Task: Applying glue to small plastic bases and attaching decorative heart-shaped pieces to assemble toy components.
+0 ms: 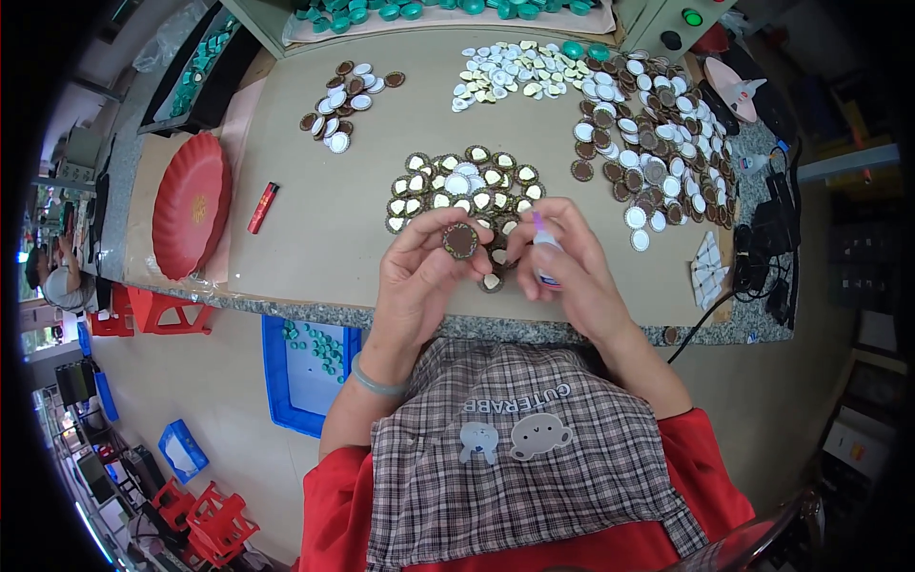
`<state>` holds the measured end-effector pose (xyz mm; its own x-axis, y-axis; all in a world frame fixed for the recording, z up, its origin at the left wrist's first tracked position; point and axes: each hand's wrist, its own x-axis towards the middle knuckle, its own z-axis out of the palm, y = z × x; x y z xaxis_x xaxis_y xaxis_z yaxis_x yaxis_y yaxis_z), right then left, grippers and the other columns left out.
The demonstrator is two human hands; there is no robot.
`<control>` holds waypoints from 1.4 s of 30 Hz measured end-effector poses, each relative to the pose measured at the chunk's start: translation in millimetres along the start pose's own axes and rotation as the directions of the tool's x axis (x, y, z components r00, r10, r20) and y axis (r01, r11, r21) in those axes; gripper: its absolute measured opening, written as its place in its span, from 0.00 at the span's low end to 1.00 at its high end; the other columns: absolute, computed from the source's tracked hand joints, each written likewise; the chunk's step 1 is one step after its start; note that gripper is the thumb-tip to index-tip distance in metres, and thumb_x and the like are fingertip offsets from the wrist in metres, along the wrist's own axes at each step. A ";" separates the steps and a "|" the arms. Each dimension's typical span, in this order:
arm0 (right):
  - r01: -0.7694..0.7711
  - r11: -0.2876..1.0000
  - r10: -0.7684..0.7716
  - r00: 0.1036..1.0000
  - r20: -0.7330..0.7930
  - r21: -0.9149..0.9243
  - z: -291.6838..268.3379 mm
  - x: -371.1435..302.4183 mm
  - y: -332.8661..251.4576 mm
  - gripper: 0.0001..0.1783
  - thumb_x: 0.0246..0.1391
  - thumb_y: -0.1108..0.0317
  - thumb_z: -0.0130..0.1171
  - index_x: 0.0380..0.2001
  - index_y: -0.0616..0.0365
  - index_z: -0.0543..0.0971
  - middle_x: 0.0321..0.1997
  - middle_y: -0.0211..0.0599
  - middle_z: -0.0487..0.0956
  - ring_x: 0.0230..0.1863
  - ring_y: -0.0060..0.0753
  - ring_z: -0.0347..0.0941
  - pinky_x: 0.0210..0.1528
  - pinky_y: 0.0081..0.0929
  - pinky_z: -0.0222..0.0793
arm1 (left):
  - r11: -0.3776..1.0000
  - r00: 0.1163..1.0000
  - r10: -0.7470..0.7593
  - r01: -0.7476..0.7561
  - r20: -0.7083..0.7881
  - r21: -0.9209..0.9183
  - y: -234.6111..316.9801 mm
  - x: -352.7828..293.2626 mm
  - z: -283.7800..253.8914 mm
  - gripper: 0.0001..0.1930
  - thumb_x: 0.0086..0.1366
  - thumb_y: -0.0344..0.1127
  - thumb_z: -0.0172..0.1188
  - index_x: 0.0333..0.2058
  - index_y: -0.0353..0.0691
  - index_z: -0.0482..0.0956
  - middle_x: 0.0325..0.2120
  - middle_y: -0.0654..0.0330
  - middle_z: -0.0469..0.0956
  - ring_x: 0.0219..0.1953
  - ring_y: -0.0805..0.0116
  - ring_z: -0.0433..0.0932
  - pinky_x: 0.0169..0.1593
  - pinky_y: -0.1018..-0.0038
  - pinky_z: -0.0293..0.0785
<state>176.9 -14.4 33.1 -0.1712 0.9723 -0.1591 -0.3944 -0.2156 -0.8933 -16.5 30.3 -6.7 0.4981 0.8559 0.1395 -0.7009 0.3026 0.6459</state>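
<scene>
My left hand pinches a round brown disc with a patterned rim, its brown face toward me. Close beside it, my right hand grips a small white squeeze bottle with a purple tip, which points up and away from me. The tip and the disc are apart. Beneath and beyond both hands lies a cluster of dark-rimmed discs, many with small cream pieces on them. A few in the middle show plain white faces. My hands hide part of the cluster's near side.
A large heap of brown and white discs covers the right. Small white and cream pieces lie at the back, and fewer discs back left. A red fluted dish and red lighter sit left. Dark cables hang at the right edge.
</scene>
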 end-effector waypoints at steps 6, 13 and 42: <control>0.253 0.918 -0.253 0.967 0.042 -0.306 -13.7 -8.9 -6.3 0.18 0.56 0.67 0.56 0.48 0.59 0.68 0.47 0.38 0.67 0.33 0.19 0.68 0.32 0.14 0.63 | 0.984 0.993 -0.103 0.093 -0.063 -0.149 1.1 -6.9 1.9 0.23 0.62 0.33 0.58 0.55 0.31 0.68 0.46 0.45 0.74 0.40 0.62 0.78 0.46 0.71 0.78; 0.422 0.792 -0.494 0.867 -0.057 -0.441 -7.5 -10.3 -16.2 0.25 0.45 0.74 0.68 0.47 0.63 0.72 0.38 0.35 0.75 0.38 0.22 0.72 0.40 0.16 0.69 | 0.978 0.986 -0.162 0.155 -0.043 -0.139 5.4 -7.9 8.8 0.25 0.60 0.32 0.58 0.55 0.29 0.67 0.46 0.45 0.73 0.41 0.61 0.78 0.46 0.72 0.78; 0.519 0.286 -0.753 0.642 0.147 -0.805 3.6 -18.7 -15.1 0.24 0.51 0.67 0.63 0.48 0.69 0.71 0.34 0.47 0.79 0.32 0.35 0.78 0.31 0.24 0.73 | 0.975 0.968 -0.219 0.211 -0.122 -0.071 2.0 -10.3 13.8 0.25 0.59 0.34 0.60 0.54 0.29 0.68 0.45 0.45 0.74 0.43 0.59 0.78 0.48 0.71 0.77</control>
<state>182.8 -29.7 51.0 0.0543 0.7732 0.6318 0.5251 0.5160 -0.6767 -16.0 16.3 3.6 0.5735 0.8134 -0.0974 -0.6142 0.5056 0.6059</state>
